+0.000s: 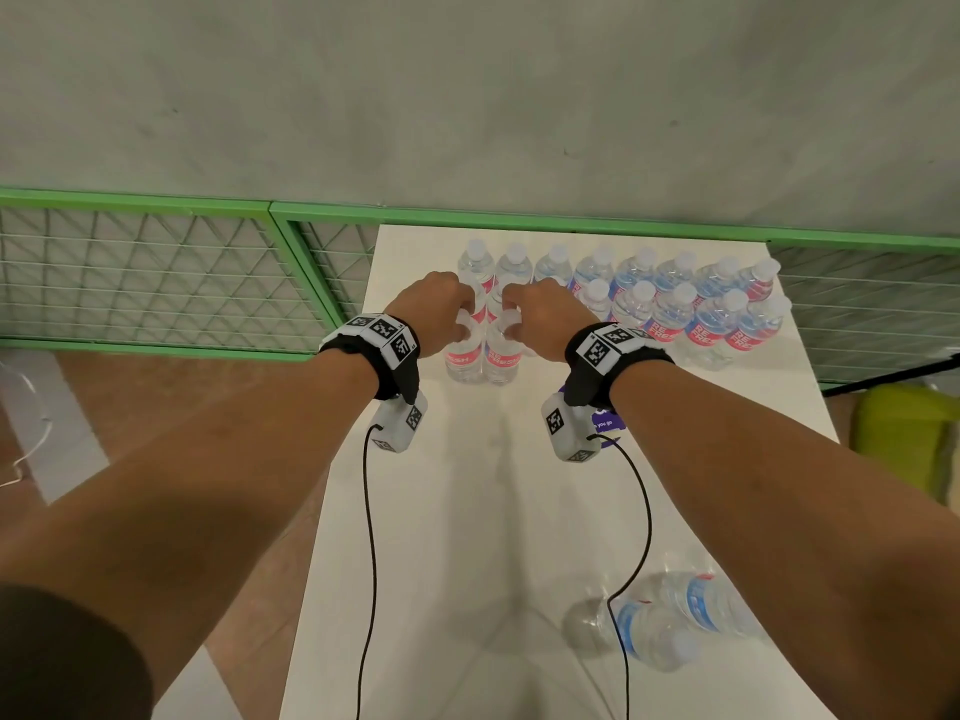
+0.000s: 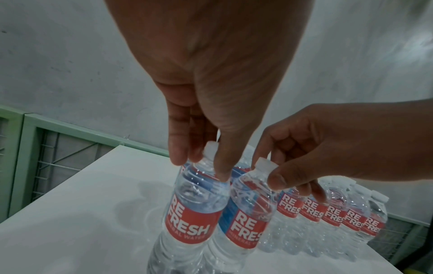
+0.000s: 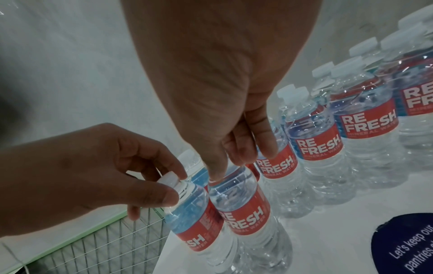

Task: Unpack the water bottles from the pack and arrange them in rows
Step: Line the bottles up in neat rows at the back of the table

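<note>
Clear water bottles with red and blue labels stand in two rows (image 1: 670, 298) at the back of the white table (image 1: 467, 511). In front of the rows' left end stand two more bottles, side by side. My left hand (image 1: 457, 324) pinches the neck of the left bottle (image 1: 464, 356), my right hand (image 1: 511, 324) the neck of the right bottle (image 1: 501, 358). In the left wrist view my left hand (image 2: 201, 165) grips its bottle (image 2: 194, 218) below the cap. In the right wrist view my right hand (image 3: 230, 166) holds its bottle (image 3: 241, 205). A few wrapped bottles (image 1: 670, 621) lie near right.
A round dark purple sticker (image 1: 605, 426) lies on the table just behind my right wrist. A green wire-mesh fence (image 1: 156, 272) runs along the grey wall, close to the table's left edge. A yellow-green object (image 1: 909, 439) sits off the right side. Wrist cables hang over the table.
</note>
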A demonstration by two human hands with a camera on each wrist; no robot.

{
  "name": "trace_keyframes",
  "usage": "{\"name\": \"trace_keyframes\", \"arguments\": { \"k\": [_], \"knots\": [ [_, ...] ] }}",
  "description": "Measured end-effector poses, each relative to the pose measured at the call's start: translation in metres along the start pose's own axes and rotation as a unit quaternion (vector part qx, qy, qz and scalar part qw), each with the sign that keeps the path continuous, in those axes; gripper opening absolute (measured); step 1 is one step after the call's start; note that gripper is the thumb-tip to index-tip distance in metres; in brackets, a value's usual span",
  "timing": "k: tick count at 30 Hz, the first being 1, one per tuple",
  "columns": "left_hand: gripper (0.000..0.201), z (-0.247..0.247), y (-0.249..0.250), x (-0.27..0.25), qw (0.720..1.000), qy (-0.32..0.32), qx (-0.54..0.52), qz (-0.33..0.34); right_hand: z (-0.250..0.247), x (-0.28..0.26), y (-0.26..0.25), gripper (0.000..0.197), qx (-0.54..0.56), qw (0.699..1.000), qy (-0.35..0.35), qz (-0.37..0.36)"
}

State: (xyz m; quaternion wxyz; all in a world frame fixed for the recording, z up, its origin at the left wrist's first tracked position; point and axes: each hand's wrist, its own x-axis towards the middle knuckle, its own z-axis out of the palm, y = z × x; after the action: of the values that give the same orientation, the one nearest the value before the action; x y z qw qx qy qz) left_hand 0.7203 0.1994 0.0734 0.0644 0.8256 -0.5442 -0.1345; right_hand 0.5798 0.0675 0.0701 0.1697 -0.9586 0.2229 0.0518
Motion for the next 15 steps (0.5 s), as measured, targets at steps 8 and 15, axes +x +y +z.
{"name": "trace_keyframes", "arguments": {
  "k": [8, 15],
  "knots": [
    [0.028, 0.0009, -0.0033, -0.0006, 1.000, 0.003, 0.004, 0.003, 0.0000, 0.0015, -0.0039, 0.042, 0.000, 1.000, -0.004, 0.013],
    [0.028, 0.0025, -0.0017, 0.0000, 1.000, 0.014, -0.009, -0.006, 0.0026, 0.0019, -0.0050, 0.038, -0.020, 0.999, 0.023, 0.020]
  ]
}}
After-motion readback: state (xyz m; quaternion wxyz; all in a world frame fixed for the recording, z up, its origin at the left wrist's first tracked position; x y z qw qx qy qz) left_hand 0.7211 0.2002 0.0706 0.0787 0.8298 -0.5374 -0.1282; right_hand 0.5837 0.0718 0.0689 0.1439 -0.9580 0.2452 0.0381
